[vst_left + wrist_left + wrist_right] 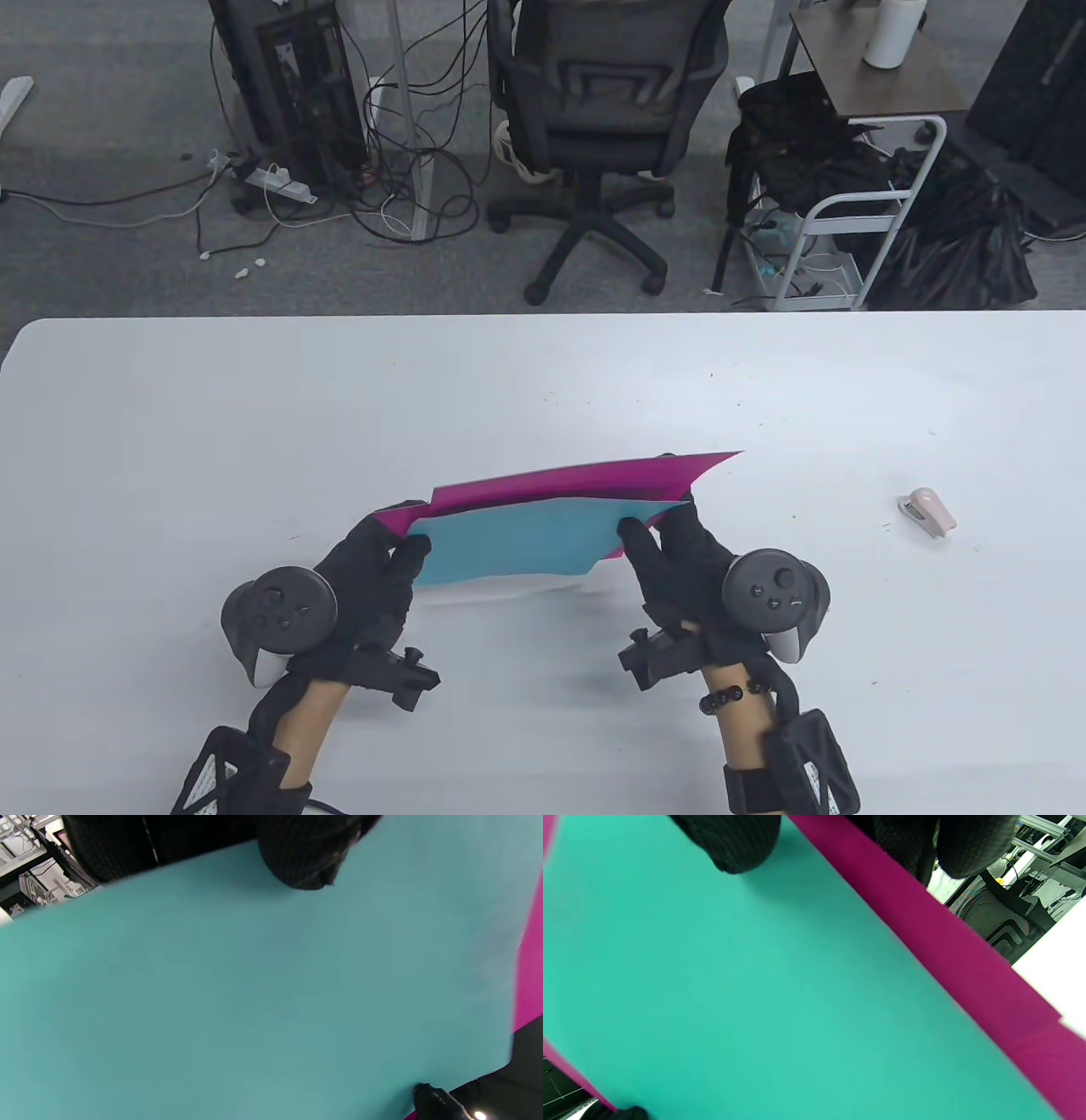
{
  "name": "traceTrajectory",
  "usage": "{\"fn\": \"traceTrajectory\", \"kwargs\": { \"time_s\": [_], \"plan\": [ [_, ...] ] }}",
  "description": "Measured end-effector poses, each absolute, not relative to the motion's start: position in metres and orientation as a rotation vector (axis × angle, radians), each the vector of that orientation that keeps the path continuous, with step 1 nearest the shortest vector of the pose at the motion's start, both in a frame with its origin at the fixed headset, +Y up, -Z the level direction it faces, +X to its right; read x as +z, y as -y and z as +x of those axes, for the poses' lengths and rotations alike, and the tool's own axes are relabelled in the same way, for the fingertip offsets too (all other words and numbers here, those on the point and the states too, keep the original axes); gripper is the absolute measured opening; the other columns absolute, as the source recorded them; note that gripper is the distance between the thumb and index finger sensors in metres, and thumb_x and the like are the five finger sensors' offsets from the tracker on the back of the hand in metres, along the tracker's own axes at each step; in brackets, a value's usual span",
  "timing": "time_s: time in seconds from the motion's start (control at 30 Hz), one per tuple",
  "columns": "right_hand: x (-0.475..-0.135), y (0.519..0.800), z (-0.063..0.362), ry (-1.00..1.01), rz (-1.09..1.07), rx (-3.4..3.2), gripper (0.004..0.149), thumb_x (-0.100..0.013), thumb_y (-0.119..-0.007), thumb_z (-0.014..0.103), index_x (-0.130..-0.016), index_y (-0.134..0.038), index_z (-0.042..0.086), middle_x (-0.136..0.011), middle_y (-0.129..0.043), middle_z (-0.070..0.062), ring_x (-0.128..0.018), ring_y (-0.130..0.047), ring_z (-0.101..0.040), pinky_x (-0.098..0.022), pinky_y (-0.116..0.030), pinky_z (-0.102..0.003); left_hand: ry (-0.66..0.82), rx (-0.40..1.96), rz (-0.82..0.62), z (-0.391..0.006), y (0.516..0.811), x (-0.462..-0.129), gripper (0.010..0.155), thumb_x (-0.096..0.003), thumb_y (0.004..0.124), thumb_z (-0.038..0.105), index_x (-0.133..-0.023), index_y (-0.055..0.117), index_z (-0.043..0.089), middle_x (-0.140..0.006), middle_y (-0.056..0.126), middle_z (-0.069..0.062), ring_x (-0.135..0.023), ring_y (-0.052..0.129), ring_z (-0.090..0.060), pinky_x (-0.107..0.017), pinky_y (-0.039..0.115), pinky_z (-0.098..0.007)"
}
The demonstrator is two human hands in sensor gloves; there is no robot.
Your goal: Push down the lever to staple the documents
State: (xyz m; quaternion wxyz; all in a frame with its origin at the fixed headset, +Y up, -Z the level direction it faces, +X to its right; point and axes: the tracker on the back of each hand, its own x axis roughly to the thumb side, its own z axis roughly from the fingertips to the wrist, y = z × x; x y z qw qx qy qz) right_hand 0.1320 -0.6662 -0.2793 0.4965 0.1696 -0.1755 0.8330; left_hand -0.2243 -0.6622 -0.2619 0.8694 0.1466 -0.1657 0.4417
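Observation:
Both hands hold a teal sheet point(517, 539) stacked on a magenta sheet point(585, 477), lifted and tilted above the white table point(254, 407). My left hand point(399, 548) pinches the sheets' left edge; my right hand point(649, 535) pinches their right edge. In the left wrist view the teal sheet point(254, 993) fills the frame with a thumb point(301, 861) on it and magenta point(530, 976) at the right. In the right wrist view a thumb point(734, 844) presses the teal sheet point(755, 993), with the magenta sheet point(946, 955) behind. A small pink stapler point(927, 512) lies on the table, well right of my right hand.
An office chair point(594, 110), a computer tower with cables point(288, 93) and a small cart point(840, 212) stand on the floor beyond the table's far edge.

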Motion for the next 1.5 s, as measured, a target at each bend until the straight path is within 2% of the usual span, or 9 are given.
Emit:
{"fn": "traceTrajectory", "kwargs": {
  "time_s": [0.47,0.67,0.8,0.87,1.0,1.27,1.4,1.5],
  "plan": [
    [-0.286,0.682,0.124,0.346,0.415,2.087,0.074,-0.056,-0.069,0.034,-0.108,-0.032,-0.003,-0.103,-0.063,-0.03,-0.088,-0.079,-0.053,-0.064,-0.068,-0.068,0.36,1.054,0.19,-0.234,0.681,-0.267,0.045,-0.0563,0.077,0.02,-0.1,0.069,0.014,-0.099,0.086,-0.014,-0.087,0.092,-0.041,-0.066,0.07,-0.07],
    [-0.289,0.684,0.123,0.322,0.413,2.087,0.073,-0.056,-0.069,0.034,-0.109,-0.033,-0.003,-0.103,-0.062,-0.031,-0.088,-0.078,-0.054,-0.064,-0.066,-0.068,0.373,1.07,0.16,-0.23,0.683,-0.269,0.054,-0.0567,0.078,0.024,-0.106,0.062,0.011,-0.106,0.078,-0.018,-0.093,0.084,-0.046,-0.068,0.065,-0.072],
    [-0.292,0.687,0.12,0.282,0.415,2.071,0.073,-0.056,-0.069,0.034,-0.109,-0.034,-0.002,-0.104,-0.061,-0.031,-0.089,-0.077,-0.054,-0.064,-0.065,-0.069,0.381,1.128,0.13,-0.229,0.685,-0.271,0.058,-0.0571,0.078,0.026,-0.109,0.058,0.012,-0.111,0.072,-0.019,-0.102,0.069,-0.054,-0.071,0.055,-0.073],
    [-0.292,0.688,0.116,0.263,0.424,2.06,0.071,-0.056,-0.069,0.033,-0.109,-0.036,-0.001,-0.103,-0.062,-0.031,-0.089,-0.078,-0.055,-0.064,-0.065,-0.069,0.387,1.168,0.107,-0.227,0.686,-0.273,0.056,-0.0576,0.076,0.027,-0.109,0.059,0.013,-0.111,0.073,-0.018,-0.103,0.067,-0.053,-0.072,0.054,-0.072],
    [-0.29,0.687,0.106,0.264,0.435,2.072,0.062,-0.056,-0.067,0.032,-0.106,-0.049,0.0,-0.1,-0.068,-0.029,-0.085,-0.083,-0.053,-0.062,-0.07,-0.067,0.379,1.216,0.103,-0.223,0.686,-0.274,0.043,-0.0585,0.073,0.026,-0.1,0.069,0.017,-0.103,0.082,-0.012,-0.1,0.074,-0.048,-0.072,0.057,-0.071],
    [-0.282,0.674,0.101,0.38,0.455,2.06,0.05,-0.056,-0.066,0.029,-0.099,-0.061,0.004,-0.093,-0.079,-0.023,-0.078,-0.091,-0.047,-0.059,-0.077,-0.062,0.42,1.225,0.155,-0.225,0.674,-0.27,0.042,-0.0578,0.072,0.024,-0.099,0.069,0.019,-0.101,0.082,-0.011,-0.098,0.075,-0.046,-0.072,0.057,-0.071],
    [-0.283,0.681,0.102,0.343,0.448,2.064,0.052,-0.056,-0.067,0.03,-0.101,-0.06,0.005,-0.095,-0.077,-0.023,-0.079,-0.089,-0.047,-0.061,-0.076,-0.062,0.412,1.21,0.123,-0.229,0.681,-0.275,0.045,-0.0578,0.074,0.024,-0.102,0.067,0.018,-0.105,0.08,-0.012,-0.1,0.072,-0.05,-0.071,0.056,-0.072],
    [-0.286,0.692,0.108,0.29,0.43,2.081,0.064,-0.055,-0.07,0.037,-0.104,-0.052,0.0,-0.099,-0.07,-0.028,-0.085,-0.082,-0.053,-0.064,-0.069,-0.066,0.424,1.2,0.055,-0.235,0.693,-0.279,0.058,-0.0566,0.079,0.025,-0.109,0.06,0.012,-0.111,0.073,-0.019,-0.102,0.066,-0.056,-0.07,0.053,-0.075]
  ]
}}
